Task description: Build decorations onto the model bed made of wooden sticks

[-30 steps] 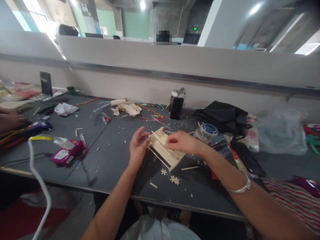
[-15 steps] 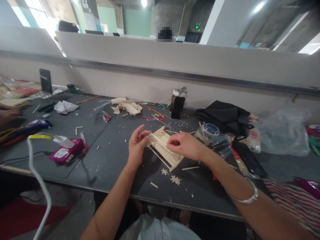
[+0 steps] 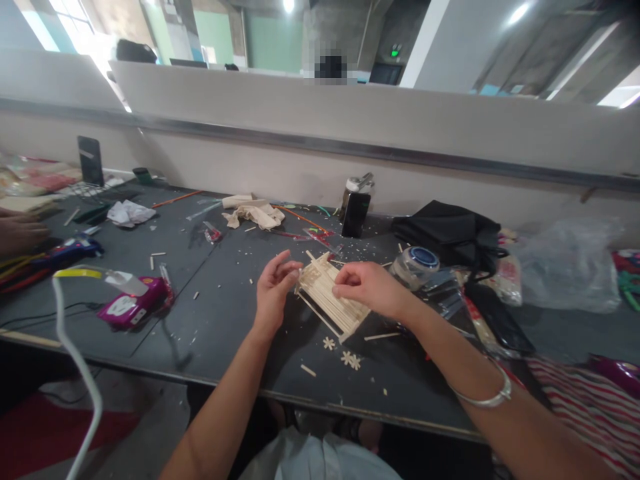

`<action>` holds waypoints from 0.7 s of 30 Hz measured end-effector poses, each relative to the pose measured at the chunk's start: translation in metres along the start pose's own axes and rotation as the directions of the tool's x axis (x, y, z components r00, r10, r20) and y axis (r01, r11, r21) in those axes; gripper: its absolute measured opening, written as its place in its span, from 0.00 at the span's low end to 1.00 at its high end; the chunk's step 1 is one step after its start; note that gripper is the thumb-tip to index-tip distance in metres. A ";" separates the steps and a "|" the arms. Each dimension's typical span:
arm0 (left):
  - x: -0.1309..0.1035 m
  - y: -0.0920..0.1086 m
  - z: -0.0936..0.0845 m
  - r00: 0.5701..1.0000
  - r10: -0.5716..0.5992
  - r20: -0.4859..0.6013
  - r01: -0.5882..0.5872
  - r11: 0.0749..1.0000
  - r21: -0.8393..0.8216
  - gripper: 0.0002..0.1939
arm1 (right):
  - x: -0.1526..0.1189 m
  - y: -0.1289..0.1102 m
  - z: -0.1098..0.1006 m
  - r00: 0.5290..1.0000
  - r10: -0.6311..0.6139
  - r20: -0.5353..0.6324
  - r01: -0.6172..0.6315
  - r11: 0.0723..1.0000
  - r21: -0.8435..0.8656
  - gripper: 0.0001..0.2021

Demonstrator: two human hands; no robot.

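On the dark table before me stands a small model of pale wooden sticks (image 3: 345, 310), its top a row of sticks laid side by side. My right hand (image 3: 367, 287) is over that top, thumb and fingers pinched on a thin wooden stick (image 3: 312, 257) whose far end juts past the upper left edge. The pinch point itself is partly hidden. Beside the model's left corner is my left hand (image 3: 274, 287), its fingers curved and apart from the thumb, the fingertips close to the corner. Small flower-shaped wooden pieces (image 3: 347, 358) lie in front of the model.
A glass jar with a blue lid (image 3: 420, 263) stands to the right, near a black bag (image 3: 447, 230) and a dark phone (image 3: 500, 327). Another phone (image 3: 356, 215) leans at the back. Leftward are a purple power box (image 3: 133, 310) with a white cable and another person's hand (image 3: 20, 230).
The thin stick has shifted, and its end now sticks out past the model's upper left edge. My right hand has moved very slightly; my left hand is nearly still.
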State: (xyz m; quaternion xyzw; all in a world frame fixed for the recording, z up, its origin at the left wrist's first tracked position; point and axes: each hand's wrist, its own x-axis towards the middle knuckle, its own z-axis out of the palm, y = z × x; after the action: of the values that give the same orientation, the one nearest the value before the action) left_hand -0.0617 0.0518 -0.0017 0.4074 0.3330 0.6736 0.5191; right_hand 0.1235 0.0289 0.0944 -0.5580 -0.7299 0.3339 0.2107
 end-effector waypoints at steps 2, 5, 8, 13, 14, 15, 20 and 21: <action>0.000 0.000 -0.001 1.000 -0.005 0.006 0.005 1.000 -0.006 0.22 | 0.002 0.002 0.000 1.000 0.009 -0.001 -0.009 0.999 0.050 0.07; 0.001 0.001 -0.002 1.000 -0.012 0.015 0.012 1.000 -0.015 0.22 | 0.005 0.006 0.000 0.999 0.017 -0.031 -0.014 0.996 0.085 0.10; 0.003 0.002 -0.002 1.000 -0.016 0.023 0.017 1.000 -0.022 0.21 | 0.004 0.007 0.001 0.998 0.005 -0.067 0.000 0.998 0.066 0.08; 0.006 0.002 -0.002 0.999 -0.029 0.034 0.030 0.999 -0.034 0.21 | -0.003 -0.002 0.006 0.987 -0.037 -0.158 0.033 0.999 -0.024 0.03; 0.006 0.001 -0.002 0.999 -0.032 0.036 0.033 0.999 -0.040 0.21 | -0.004 -0.003 0.007 0.983 -0.044 -0.179 0.037 0.998 -0.042 0.02; 0.006 0.001 -0.002 0.999 -0.035 0.038 0.037 0.998 -0.048 0.20 | -0.006 -0.005 0.009 0.979 -0.050 -0.197 0.039 0.998 -0.057 0.02; 0.007 0.000 -0.003 0.998 -0.033 0.047 0.036 0.997 -0.071 0.20 | -0.014 -0.007 0.015 0.959 -0.086 -0.269 0.032 0.979 -0.200 0.01; 0.007 -0.001 -0.003 0.998 -0.030 0.048 0.033 0.997 -0.071 0.20 | -0.015 -0.007 0.017 0.958 -0.090 -0.273 0.026 0.973 -0.229 0.01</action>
State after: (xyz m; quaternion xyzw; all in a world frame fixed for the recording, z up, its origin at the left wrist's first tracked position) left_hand -0.0651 0.0583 -0.0023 0.3989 0.3026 0.6670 0.5518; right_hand 0.1119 0.0095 0.0888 -0.5981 -0.7414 0.1607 0.2584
